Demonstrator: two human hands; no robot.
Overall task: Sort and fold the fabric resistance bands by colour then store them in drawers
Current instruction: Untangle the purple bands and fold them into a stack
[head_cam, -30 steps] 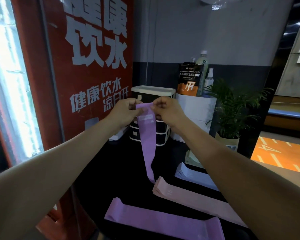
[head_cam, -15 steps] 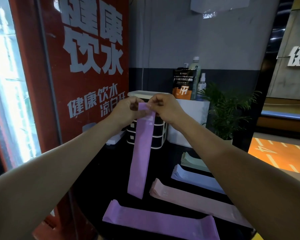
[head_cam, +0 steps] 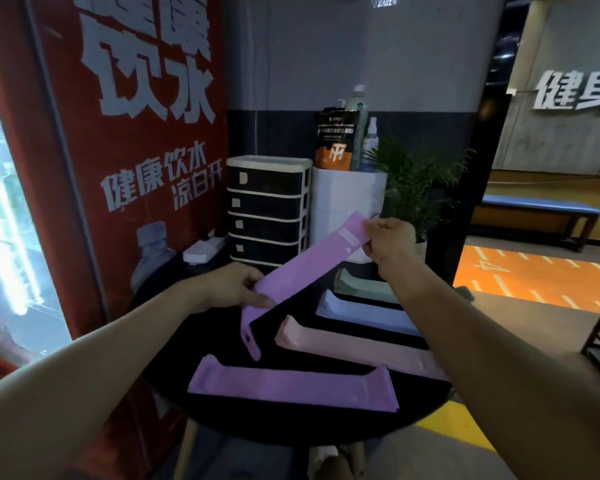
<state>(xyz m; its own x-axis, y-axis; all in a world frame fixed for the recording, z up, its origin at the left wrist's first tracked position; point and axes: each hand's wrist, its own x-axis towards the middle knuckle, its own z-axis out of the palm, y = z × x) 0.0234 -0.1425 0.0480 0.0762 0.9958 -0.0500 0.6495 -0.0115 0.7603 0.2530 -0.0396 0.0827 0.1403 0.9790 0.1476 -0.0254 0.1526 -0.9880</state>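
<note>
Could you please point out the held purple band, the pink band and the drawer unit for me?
held purple band (head_cam: 312, 261), head view, middle of its taut span.
pink band (head_cam: 354, 348), head view, middle of its top face.
drawer unit (head_cam: 267, 206), head view, second drawer's front.

Gym corner — fitness wall sign (head_cam: 575, 90), drinking-water poster (head_cam: 146, 98), bench (head_cam: 539, 209).

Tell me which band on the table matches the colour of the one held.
The purple band nearest the person, at the table's front edge. The others lying there are pink, lilac-blue and green.
</note>
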